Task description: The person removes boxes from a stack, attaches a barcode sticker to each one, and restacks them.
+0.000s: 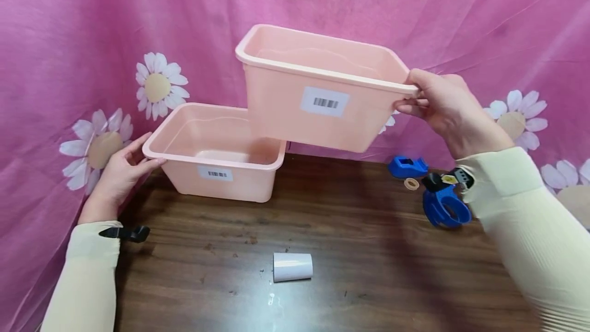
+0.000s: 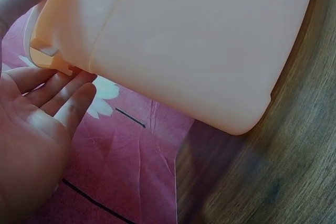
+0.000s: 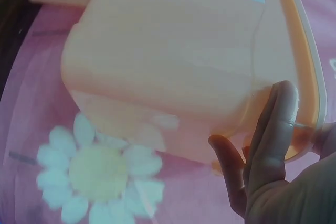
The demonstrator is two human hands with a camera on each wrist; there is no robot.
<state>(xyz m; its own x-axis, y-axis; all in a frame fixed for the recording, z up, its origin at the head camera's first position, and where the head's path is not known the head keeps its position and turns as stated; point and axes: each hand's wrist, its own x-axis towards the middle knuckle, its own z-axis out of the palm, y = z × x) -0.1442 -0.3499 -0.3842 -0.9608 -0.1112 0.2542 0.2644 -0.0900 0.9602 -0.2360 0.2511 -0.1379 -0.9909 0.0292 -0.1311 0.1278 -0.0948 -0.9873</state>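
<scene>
Two pink plastic bins with barcode labels are in the head view. My right hand [image 1: 454, 104] grips the right end of the raised bin [image 1: 281, 101] by its rim, holding it above the table and tilted down to the right. The lower bin [image 1: 249, 183] is at the left, its right rear part hidden behind the raised one. My left hand [image 1: 122, 175] holds its left rim, thumb in front and fingers at the end wall. In the left wrist view, fingers [image 2: 76, 103] reach under the rim. The right wrist view shows fingers [image 3: 273, 135] against the raised bin's outer wall.
A white cylinder [image 1: 292, 267] lies on the dark wooden table [image 1: 221, 250] near the front. At the right are a blue tape dispenser [image 1: 407, 168], a small tan ring [image 1: 412, 184] and a blue ring-shaped holder [image 1: 435, 211]. Pink flowered cloth [image 1: 198, 24] hangs behind.
</scene>
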